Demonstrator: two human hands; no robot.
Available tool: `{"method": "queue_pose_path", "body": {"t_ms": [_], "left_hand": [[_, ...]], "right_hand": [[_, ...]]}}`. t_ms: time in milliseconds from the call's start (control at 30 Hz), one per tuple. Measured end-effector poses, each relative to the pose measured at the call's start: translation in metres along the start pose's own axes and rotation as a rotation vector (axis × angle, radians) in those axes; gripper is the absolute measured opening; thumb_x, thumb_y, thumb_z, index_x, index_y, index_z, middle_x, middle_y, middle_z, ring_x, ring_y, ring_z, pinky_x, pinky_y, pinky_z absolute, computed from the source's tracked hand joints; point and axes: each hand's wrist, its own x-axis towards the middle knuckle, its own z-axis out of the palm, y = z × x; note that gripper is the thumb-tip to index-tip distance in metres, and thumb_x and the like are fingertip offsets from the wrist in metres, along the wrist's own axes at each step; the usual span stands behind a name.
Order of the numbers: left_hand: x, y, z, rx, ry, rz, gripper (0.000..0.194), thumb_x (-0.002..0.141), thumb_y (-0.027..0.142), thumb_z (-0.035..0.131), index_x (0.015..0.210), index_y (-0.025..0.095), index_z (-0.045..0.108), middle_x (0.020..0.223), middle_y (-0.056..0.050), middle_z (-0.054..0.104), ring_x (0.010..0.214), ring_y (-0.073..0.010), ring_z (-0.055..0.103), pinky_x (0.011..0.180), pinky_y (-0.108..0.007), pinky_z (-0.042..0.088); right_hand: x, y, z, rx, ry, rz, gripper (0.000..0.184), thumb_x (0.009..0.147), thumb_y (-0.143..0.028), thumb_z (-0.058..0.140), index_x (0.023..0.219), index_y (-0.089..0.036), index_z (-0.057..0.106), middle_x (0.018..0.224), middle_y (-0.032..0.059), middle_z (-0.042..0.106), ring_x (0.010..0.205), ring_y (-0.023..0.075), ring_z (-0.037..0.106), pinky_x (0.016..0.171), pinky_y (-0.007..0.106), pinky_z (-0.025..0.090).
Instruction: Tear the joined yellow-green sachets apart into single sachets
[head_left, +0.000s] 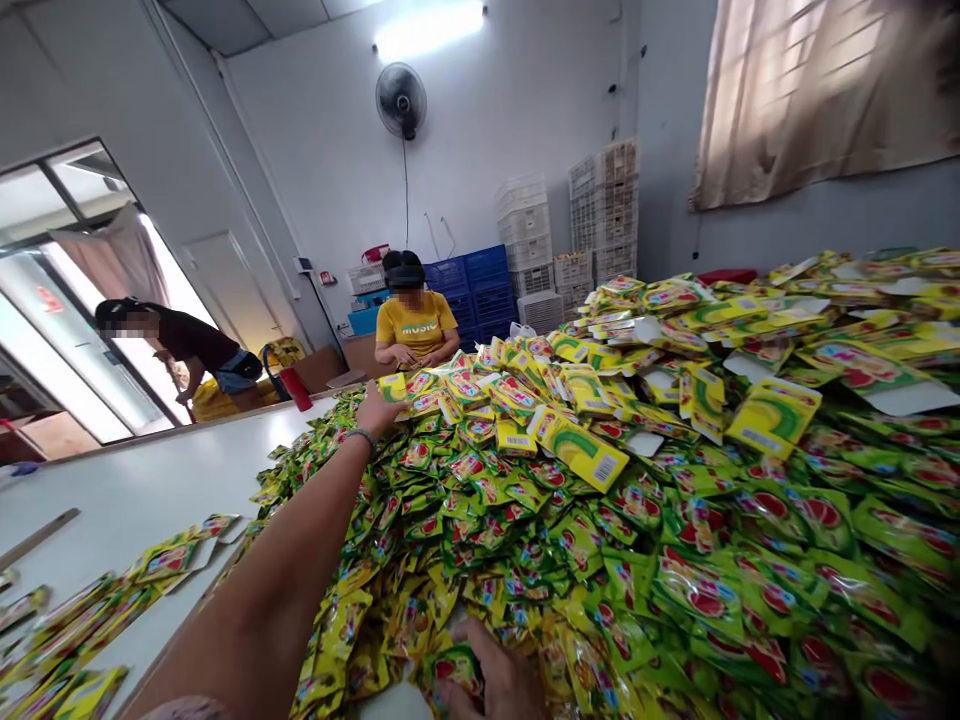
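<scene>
My left arm stretches far out over a big heap of yellow-green sachets (570,560). My left hand (377,408) is closed on a folded yellow carton (393,387) at the far edge of the heap. My right hand (491,680) lies at the bottom of the view on the near sachets, fingers curled on a sachet (450,665). Flat yellow cartons (585,450) lie on top of the heap.
A white table (135,490) bears the heap. More sachets and cartons (82,620) lie at the near left. A person in a yellow shirt (415,325) sits across the table. Another person (187,345) bends at the left. Crates (600,220) stack by the back wall.
</scene>
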Motion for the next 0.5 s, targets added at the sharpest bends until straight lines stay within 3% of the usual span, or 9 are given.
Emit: {"method": "queue_pose_path", "body": {"t_ms": [133, 233, 367, 500], "left_hand": [[-0.033, -0.001, -0.025, -0.206, -0.022, 0.066, 0.072, 0.058, 0.031, 0.075, 0.122, 0.009, 0.05, 0.093, -0.012, 0.066, 0.082, -0.0246, 0.062, 0.067, -0.031, 0.045], [-0.082, -0.009, -0.051, -0.346, -0.077, 0.137, 0.051, 0.065, 0.037, 0.068, 0.108, 0.011, 0.06, 0.076, -0.004, 0.064, 0.063, -0.0153, 0.057, 0.057, -0.025, 0.042], [-0.167, -0.041, -0.076, -0.635, -0.22, 0.169, 0.03, 0.064, 0.025, 0.068, 0.092, 0.016, 0.066, 0.08, -0.003, 0.065, 0.072, -0.0137, 0.057, 0.065, -0.023, 0.043], [-0.237, -0.081, -0.072, -0.646, -0.255, 0.132, 0.011, 0.062, 0.021, 0.067, 0.072, 0.016, 0.069, 0.104, -0.007, 0.061, 0.098, -0.0205, 0.057, 0.08, -0.027, 0.047]], "right_hand": [[-0.007, -0.01, -0.008, 0.136, 0.008, -0.027, 0.018, 0.071, -0.027, 0.055, 0.089, -0.024, 0.057, 0.058, -0.0045, 0.046, 0.051, 0.0109, 0.041, 0.048, 0.022, 0.027], [-0.007, -0.012, -0.016, 0.313, -0.016, -0.044, 0.021, 0.073, -0.032, 0.054, 0.09, -0.021, 0.058, 0.058, -0.0044, 0.047, 0.051, 0.0114, 0.043, 0.046, 0.021, 0.029], [0.002, -0.007, -0.034, 0.579, 0.016, -0.015, 0.037, 0.071, -0.044, 0.055, 0.098, -0.019, 0.056, 0.071, -0.0001, 0.06, 0.064, 0.0171, 0.057, 0.051, 0.023, 0.042], [0.006, -0.002, -0.04, 0.346, 0.169, -0.064, 0.029, 0.071, -0.04, 0.055, 0.09, -0.019, 0.058, 0.072, 0.0014, 0.062, 0.068, 0.0187, 0.057, 0.061, 0.027, 0.044]]}}
